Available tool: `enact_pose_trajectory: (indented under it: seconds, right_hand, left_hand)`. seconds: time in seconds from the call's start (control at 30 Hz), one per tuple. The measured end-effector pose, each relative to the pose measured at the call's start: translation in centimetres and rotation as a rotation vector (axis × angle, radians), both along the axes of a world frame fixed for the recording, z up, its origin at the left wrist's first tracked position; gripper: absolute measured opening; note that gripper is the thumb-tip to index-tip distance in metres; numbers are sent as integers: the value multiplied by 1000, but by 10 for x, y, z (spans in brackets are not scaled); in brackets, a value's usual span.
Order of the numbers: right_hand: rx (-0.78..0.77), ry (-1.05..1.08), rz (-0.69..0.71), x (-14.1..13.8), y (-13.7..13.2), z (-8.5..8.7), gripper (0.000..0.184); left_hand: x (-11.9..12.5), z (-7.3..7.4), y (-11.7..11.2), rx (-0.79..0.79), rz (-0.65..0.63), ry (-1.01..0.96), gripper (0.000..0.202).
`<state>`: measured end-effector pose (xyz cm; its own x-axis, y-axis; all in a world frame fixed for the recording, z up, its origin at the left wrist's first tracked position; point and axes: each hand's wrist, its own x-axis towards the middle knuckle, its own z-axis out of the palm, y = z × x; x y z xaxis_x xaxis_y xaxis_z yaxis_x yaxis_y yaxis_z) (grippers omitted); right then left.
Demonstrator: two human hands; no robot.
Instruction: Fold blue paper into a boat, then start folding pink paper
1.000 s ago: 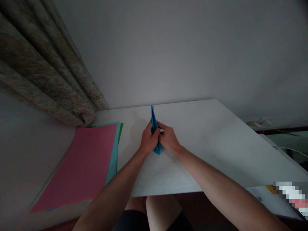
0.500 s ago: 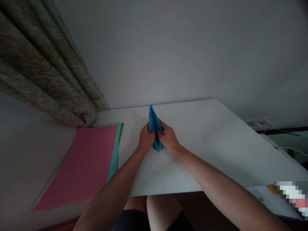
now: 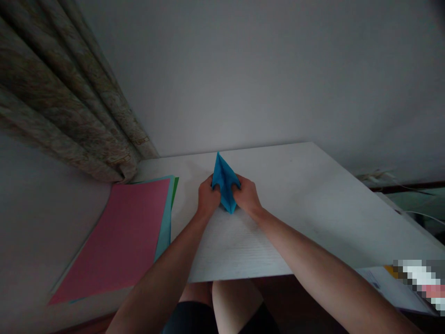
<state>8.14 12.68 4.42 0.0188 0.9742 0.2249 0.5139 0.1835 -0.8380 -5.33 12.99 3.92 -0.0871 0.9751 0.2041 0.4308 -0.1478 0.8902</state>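
A folded blue paper (image 3: 225,182), kite-shaped with a point up and a point down, stands above the white table (image 3: 299,204) near its middle. My left hand (image 3: 207,198) pinches its left side and my right hand (image 3: 247,195) pinches its right side. Both hands have their fingers closed on the paper, thumbs on the near face. The paper's lower tip sits between the two hands, close to the table top.
A stack of coloured sheets, pink (image 3: 118,239) on top with light blue and green edges showing, lies at the left. A patterned curtain (image 3: 62,102) hangs at the far left. Papers (image 3: 389,283) lie at the lower right. A plain wall stands behind.
The blue paper has spread from a narrow strip into a wider kite shape. My two hands have moved slightly apart, each still pinching its side.
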Motion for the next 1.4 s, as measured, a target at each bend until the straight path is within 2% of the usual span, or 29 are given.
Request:
enact_pose_trajectory:
  seconds: [0.1,0.2,0.3,0.4,0.53,0.67,0.8,0.9,1.03,1.17,1.4]
  right_hand:
    - [1,-9,-26,1,2,-1,33]
    - [-21,-39,-69,3,4,-3,19]
    - [-13,-89,-96,4,5,-4,22]
    - [30,-53,-101,6,5,-2,25]
    - [49,27,-97,9,6,-1,30]
    - [34,118,-74,11,11,-6,40]
    - [27,307,-47,12,18,-13,42]
    - [54,449,-55,13,22,-18,39]
    - [154,527,-40,14,23,-21,40]
    - [315,393,43,17,20,-18,42]
    - [767,-218,164,24,8,4,37]
  left_hand:
    - [3,-2,-3,55,-26,33,51]
    - [7,-5,-6,66,-40,23,44]
    - [9,-4,-8,18,11,63,38]
    - [5,0,-7,-8,82,104,38]
    - [-3,-1,-2,19,144,27,40]
    - [-6,-9,6,-8,134,-189,43]
    - [-4,-11,12,-121,110,-609,46]
    - [-1,-8,13,-96,60,-888,36]
    - [1,-3,11,-87,-17,-999,40]
    - [1,-2,11,-75,-61,-1019,45]
    - [-1,-6,12,-25,-16,-956,31]
